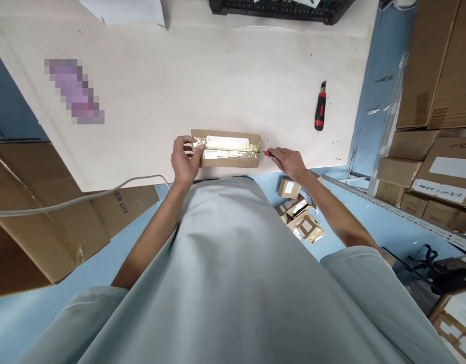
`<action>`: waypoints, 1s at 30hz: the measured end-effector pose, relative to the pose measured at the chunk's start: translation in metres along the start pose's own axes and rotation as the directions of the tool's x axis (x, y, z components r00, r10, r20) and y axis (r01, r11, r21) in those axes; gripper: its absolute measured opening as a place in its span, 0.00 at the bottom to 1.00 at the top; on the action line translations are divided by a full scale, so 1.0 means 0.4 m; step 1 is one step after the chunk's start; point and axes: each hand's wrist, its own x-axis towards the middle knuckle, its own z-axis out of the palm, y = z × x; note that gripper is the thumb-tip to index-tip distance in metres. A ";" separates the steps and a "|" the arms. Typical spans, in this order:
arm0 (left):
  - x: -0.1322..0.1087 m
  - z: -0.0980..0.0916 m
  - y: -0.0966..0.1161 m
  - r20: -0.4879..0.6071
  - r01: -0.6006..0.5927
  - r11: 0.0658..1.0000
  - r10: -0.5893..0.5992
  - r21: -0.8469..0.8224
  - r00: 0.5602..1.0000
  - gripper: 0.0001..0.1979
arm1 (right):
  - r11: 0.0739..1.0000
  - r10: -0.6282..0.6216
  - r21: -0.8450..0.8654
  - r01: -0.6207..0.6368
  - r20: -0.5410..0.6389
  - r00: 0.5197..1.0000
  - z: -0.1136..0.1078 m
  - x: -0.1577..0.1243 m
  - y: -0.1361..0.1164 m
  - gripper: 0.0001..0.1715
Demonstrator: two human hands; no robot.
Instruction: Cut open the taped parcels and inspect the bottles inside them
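A flat, narrow cardboard box (229, 163) with shiny clear tape and a white label lies at the table's near edge. My left hand (186, 157) grips its left end, thumb on top and fingers curled at the far side. In my right hand (289, 161) is a small cutter knife (270, 153) with red and dark parts. Its thin tip points left at the box's right end, along the taped middle line. My fingers hide most of its handle. A second, black and red box cutter (320, 108) lies apart on the table to the right.
The white table (153, 91) carries a black crate (278, 12) and white paper (127, 10) at the far side, plus a blurred purple item (74, 91) at left. A grey cable (85, 196) crosses the left edge. Cardboard boxes (430, 65) stand right; a large carton (39, 202) stands left.
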 end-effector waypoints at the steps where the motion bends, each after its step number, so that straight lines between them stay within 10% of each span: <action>1: 0.001 -0.002 -0.001 0.007 0.003 1.000 -0.003 0.001 1.000 0.23 | 1.000 0.000 0.023 0.000 -0.015 1.000 0.016 0.004 -0.002 0.31; 20: 0.019 -0.019 -0.039 0.036 -0.046 0.998 0.048 -0.045 0.998 0.20 | 0.997 -0.020 -0.077 0.025 0.057 0.998 -0.096 0.016 -0.022 0.25; 30: 0.056 -0.139 -0.125 -0.052 -0.032 0.992 0.026 -0.124 0.998 0.27 | 0.943 0.033 0.332 0.006 -0.112 0.993 -0.050 0.056 -0.232 0.30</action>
